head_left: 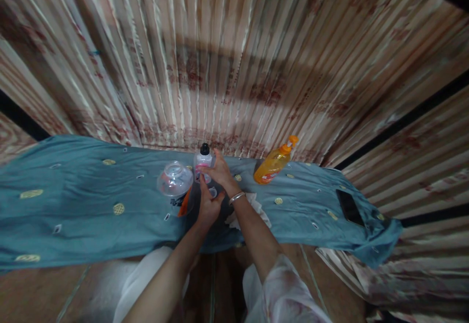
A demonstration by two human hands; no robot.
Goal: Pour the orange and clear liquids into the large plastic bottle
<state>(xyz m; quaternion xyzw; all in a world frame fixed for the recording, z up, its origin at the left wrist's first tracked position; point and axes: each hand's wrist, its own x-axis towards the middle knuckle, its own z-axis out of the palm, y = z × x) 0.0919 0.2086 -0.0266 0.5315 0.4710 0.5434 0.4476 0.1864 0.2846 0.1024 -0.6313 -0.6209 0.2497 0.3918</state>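
- Closely, the fingers of the right hand (222, 172) wrapped the right side of the small clear bottle (203, 162), thumb across its front.
- The left hand's (210, 209) thumb and forefinger stood apart near its base; whether they pinched the pale round piece (212, 193) I couldn't tell.
- The bottle was upright on the cloth-covered bench (88, 181), beside a clear domed container (175, 186).
- Rightward lay crumpled tissue (261, 209), an orange pump bottle (271, 165) and, farther off, a phone (350, 208).
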